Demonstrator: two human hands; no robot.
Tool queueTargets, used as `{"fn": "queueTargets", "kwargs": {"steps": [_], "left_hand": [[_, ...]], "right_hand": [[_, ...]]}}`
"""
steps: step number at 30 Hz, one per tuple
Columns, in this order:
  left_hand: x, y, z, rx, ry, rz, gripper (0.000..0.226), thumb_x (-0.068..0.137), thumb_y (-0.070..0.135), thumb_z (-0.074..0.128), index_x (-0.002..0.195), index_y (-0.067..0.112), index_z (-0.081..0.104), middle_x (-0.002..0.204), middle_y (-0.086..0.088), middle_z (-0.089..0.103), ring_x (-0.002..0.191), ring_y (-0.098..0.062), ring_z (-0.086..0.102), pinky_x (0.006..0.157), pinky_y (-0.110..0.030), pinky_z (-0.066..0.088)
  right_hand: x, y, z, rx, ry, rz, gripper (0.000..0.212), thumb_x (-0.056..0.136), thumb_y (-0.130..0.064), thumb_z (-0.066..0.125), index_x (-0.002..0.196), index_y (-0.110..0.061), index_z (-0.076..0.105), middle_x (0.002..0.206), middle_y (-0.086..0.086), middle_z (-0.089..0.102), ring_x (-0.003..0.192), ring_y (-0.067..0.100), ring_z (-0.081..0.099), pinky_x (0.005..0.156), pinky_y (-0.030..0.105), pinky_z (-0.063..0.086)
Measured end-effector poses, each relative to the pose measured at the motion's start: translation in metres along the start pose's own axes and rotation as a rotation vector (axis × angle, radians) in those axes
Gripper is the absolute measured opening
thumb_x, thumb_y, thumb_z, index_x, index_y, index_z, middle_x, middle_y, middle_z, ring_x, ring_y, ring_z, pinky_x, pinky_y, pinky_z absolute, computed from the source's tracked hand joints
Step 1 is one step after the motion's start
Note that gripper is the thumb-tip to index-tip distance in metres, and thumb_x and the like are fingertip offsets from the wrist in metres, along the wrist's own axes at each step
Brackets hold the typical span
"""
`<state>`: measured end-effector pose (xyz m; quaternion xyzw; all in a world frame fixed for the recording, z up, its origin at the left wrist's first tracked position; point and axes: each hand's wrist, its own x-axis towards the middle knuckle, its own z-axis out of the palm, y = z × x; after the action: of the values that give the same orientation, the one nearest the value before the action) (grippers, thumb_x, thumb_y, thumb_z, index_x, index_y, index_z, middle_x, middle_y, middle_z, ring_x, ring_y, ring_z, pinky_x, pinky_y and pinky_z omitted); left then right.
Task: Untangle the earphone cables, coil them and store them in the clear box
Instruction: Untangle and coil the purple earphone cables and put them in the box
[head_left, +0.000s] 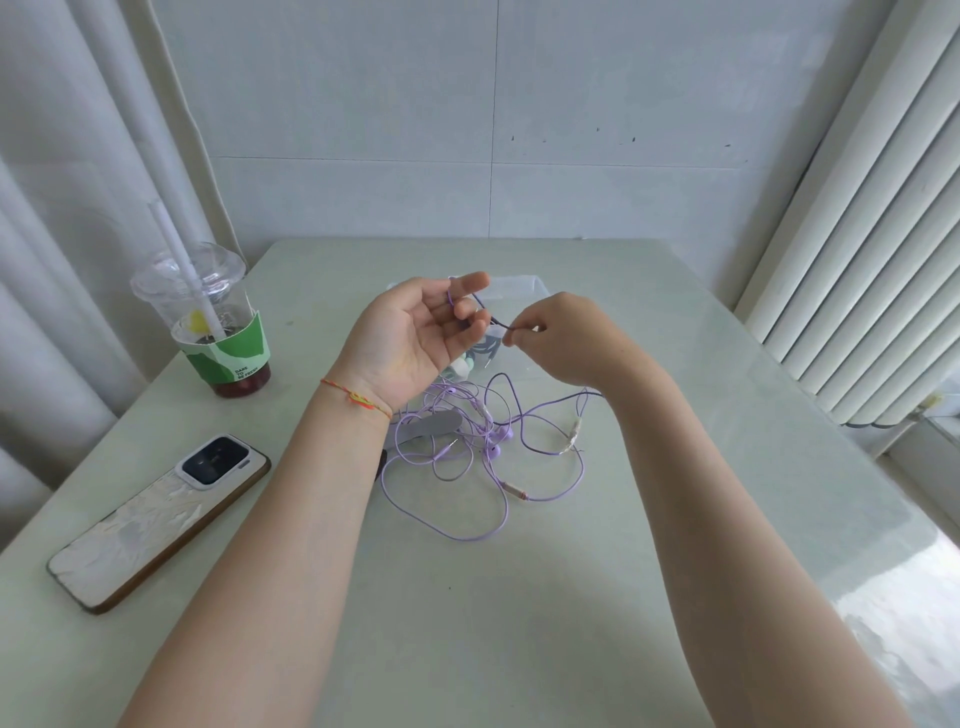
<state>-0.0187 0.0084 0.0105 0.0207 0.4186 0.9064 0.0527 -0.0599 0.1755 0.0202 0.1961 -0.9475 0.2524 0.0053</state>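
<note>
Fingers: right hand (558, 338) pinching thin purple earphone cable (488, 312), looped over relaxed left hand (415, 332) | coiling begun | tangle (467, 452) remaining, transparent plastic box (519, 291) unfilled by it

Left hand (415, 332): raised palm-up above the counter (519, 597), fingers loosely extended, purple cable (470, 299) looped round a finger.
Right hand (563, 338): pinches the same cable just beside the left fingertips.
Tangle (467, 452): loose purple loops on the counter below both hands.
Box (514, 291): clear, behind the hands, outline hard to make out.
Cup (208, 322): far left, with straw.
Phone (161, 519): face down, near left.
</note>
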Motion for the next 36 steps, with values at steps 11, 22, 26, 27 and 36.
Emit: {"fn": "queueTargets", "kwargs": {"steps": [11, 22, 26, 27, 36], "left_hand": [[0.004, -0.008, -0.002, 0.097, -0.048, 0.099, 0.028, 0.105, 0.018, 0.034, 0.112, 0.009, 0.059, 0.124, -0.014, 0.065, 0.116, -0.031, 0.062, 0.068, -0.026, 0.058], [0.009, -0.012, -0.003, 0.104, -0.079, 0.153, 0.029, 0.104, 0.012, 0.034, 0.114, 0.005, 0.06, 0.122, -0.011, 0.065, 0.119, -0.028, 0.06, 0.071, -0.022, 0.057], [0.01, -0.012, -0.005, 0.223, -0.023, 0.168, 0.028, 0.104, 0.013, 0.035, 0.114, 0.007, 0.06, 0.122, -0.01, 0.065, 0.116, -0.026, 0.063, 0.072, -0.03, 0.06], [0.009, -0.012, -0.006, 0.272, -0.002, 0.16, 0.027, 0.104, 0.016, 0.037, 0.115, 0.01, 0.061, 0.122, -0.008, 0.065, 0.115, -0.024, 0.064, 0.072, -0.033, 0.061], [0.007, -0.019, -0.007, 0.53, 0.022, 0.04, 0.02, 0.1, 0.01, 0.047, 0.104, 0.01, 0.067, 0.098, -0.001, 0.072, 0.096, -0.016, 0.068, 0.055, -0.027, 0.058]], "right_hand": [[-0.004, -0.004, 0.0, -0.023, -0.127, -0.086, 0.024, 0.096, -0.033, 0.052, 0.102, -0.022, 0.073, 0.061, -0.009, 0.047, 0.06, 0.009, 0.046, 0.054, 0.024, 0.035], [-0.006, -0.01, 0.003, -0.057, -0.236, -0.123, 0.024, 0.099, -0.032, 0.049, 0.104, -0.024, 0.07, 0.066, -0.013, 0.046, 0.061, 0.003, 0.044, 0.057, 0.023, 0.036], [-0.01, -0.011, -0.002, -0.021, -0.217, -0.14, 0.025, 0.098, -0.031, 0.048, 0.107, -0.029, 0.071, 0.064, -0.017, 0.046, 0.058, -0.002, 0.045, 0.055, 0.016, 0.033], [-0.011, -0.012, -0.005, -0.013, -0.212, -0.148, 0.023, 0.097, -0.03, 0.049, 0.105, -0.029, 0.071, 0.064, -0.018, 0.047, 0.057, -0.002, 0.046, 0.053, 0.015, 0.033], [-0.012, -0.009, -0.02, 0.042, -0.033, -0.18, 0.014, 0.091, -0.024, 0.058, 0.09, -0.018, 0.071, 0.061, -0.011, 0.045, 0.051, 0.006, 0.04, 0.044, 0.014, 0.028]]}}
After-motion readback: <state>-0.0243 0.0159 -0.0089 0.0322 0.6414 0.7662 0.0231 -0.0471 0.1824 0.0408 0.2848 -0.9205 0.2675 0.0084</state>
